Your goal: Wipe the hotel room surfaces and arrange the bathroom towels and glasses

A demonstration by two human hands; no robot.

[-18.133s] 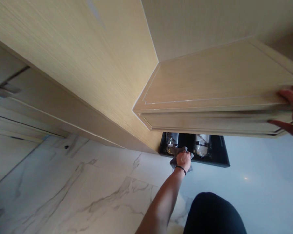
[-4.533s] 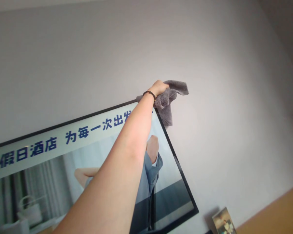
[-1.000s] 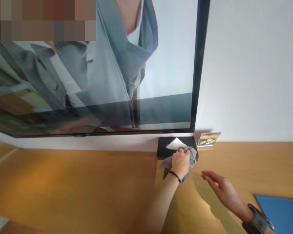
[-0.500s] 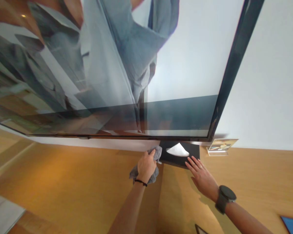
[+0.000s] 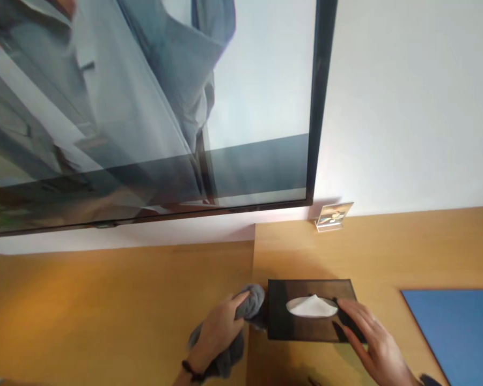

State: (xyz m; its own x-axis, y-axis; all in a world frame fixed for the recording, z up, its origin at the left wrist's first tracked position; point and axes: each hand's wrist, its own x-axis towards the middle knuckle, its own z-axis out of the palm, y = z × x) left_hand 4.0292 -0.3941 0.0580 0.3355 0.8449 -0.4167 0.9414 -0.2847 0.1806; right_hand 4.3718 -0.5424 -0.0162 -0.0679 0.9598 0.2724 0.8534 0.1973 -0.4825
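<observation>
My left hand (image 5: 219,327) is closed around a crumpled grey cloth (image 5: 250,301), which bulges out past the fingers and below the palm. Just to the cloth's right lies a black tissue box (image 5: 279,321) with a white tissue (image 5: 314,306) showing through its oval slot. At the box's right end is my right hand (image 5: 376,338), fingers over the top and thumb toward the front edge, gripping it.
A large television (image 5: 320,80) hangs over the back of the wooden counter (image 5: 104,300). Against the wall leans a small clear stand with a picture card (image 5: 330,216). A blue mat (image 5: 459,327) lies at the right.
The tissue box has come away from the wall toward me, with my right hand on it. My left hand, still holding the cloth, has also come nearer. The view has swung right.
</observation>
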